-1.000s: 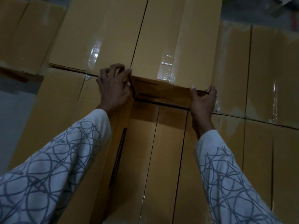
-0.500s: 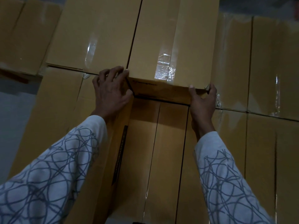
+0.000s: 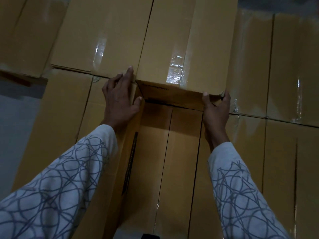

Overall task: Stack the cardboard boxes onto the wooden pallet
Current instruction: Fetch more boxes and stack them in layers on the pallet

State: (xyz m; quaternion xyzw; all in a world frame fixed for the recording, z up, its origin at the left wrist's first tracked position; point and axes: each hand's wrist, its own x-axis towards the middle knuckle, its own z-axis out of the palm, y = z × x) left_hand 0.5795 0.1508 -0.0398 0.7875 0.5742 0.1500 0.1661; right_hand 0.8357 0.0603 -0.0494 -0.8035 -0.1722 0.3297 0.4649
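Cardboard everywhere: left hand (image 3: 120, 100) flat and spread on neighbouring box (image 3: 103, 37) left of centre, upper box (image 3: 186, 40) at frame centre, right hand (image 3: 216, 109) pinching its near corner, likely to tear or slip if pushed unevenly.

Long tan taped cardboard box (image 3: 186, 45) lying flat atop stacked cardboard boxes (image 3: 284, 66), near end overhanging a gap
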